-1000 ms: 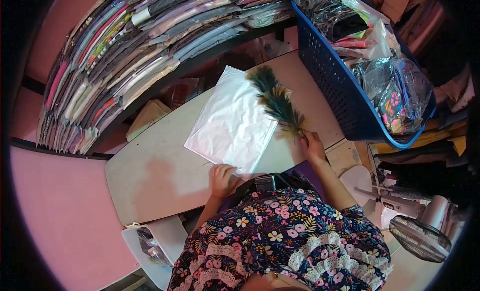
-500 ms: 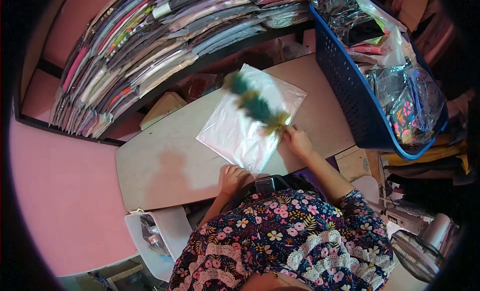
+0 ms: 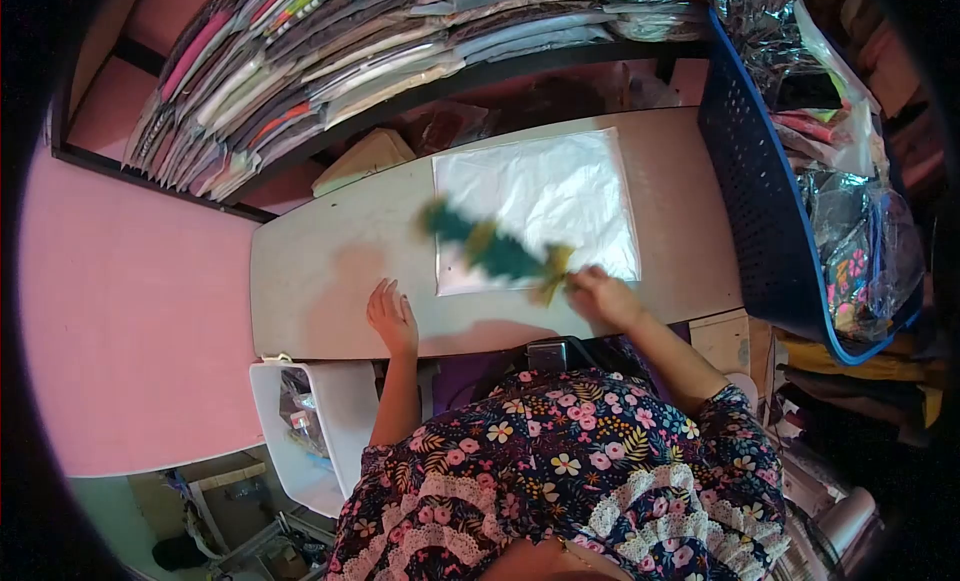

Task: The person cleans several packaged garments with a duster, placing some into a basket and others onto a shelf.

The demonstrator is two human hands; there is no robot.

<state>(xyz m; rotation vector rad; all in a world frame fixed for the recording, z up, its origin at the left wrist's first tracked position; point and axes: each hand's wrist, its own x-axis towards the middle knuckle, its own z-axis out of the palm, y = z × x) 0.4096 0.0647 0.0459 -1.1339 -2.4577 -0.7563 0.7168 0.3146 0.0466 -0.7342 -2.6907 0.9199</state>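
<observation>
A green and yellow fluffy duster (image 3: 490,248), smeared by motion, slants over the table. My right hand (image 3: 608,297) is closed round its right-hand end, beside a yellow tuft. Under the duster, a flat white packet in shiny clear plastic (image 3: 545,186) lies on the pale table (image 3: 320,256). My left hand (image 3: 392,319) holds nothing; its fingers are stretched out over the table's front edge, left of the packet.
Stacks of folded, plastic-wrapped clothes (image 3: 330,76) fill a shelf along the back. A blue perforated basket (image 3: 765,201) with bagged items stands at the right. Below the table's left end is a white bin (image 3: 355,401). A pink wall (image 3: 150,321) borders the left.
The packet now lies squarer to the table instead of diagonal. My left hand has moved left off the packet's near corner and opened. My right hand still holds the duster, which is lower in view.
</observation>
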